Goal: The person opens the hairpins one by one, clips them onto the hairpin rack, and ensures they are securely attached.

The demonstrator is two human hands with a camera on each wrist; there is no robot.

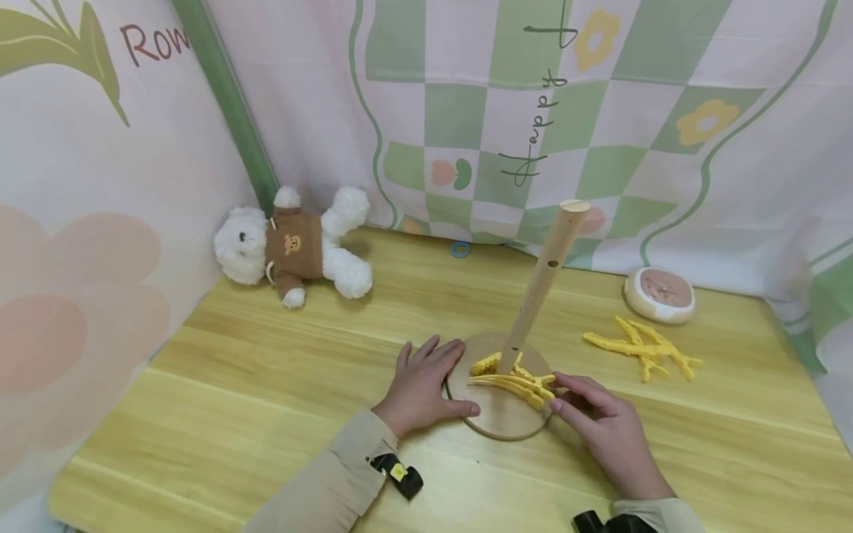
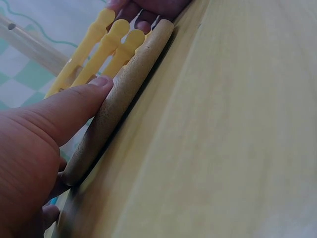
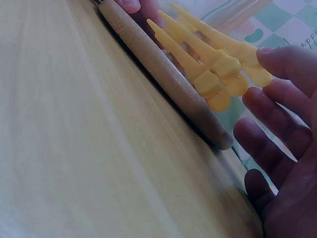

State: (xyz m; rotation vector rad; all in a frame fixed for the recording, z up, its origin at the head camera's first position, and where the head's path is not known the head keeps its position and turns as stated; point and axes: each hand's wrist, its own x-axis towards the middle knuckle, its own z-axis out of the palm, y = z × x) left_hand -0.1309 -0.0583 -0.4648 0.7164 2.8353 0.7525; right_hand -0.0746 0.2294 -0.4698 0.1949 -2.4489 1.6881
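Observation:
A wooden post [image 1: 543, 285] with holes in it stands on a round wooden base [image 1: 493, 426]. Several yellow plastic branch-shaped pieces [image 1: 513, 385] lie on that base around the post's foot. My left hand [image 1: 420, 389] rests at the base's left edge, fingers spread; its thumb [image 2: 81, 101] lies on the rim beside the pieces. At the right edge my right hand [image 1: 603, 426] pinches the end of one yellow branch-shaped piece [image 3: 255, 62] between thumb and forefinger. Its other fingers [image 3: 262, 148] are off the pieces. Two neighbouring pieces lie alongside the pinched one.
More yellow branch-shaped pieces [image 1: 643, 346] lie crossed on the table [image 1: 280, 385] at the right. Behind them is a white and pink rounded device [image 1: 660, 295]. A plush toy [image 1: 293, 248] lies at the back left. A small blue ring [image 1: 460, 249] sits near the curtain [image 1: 460, 118].

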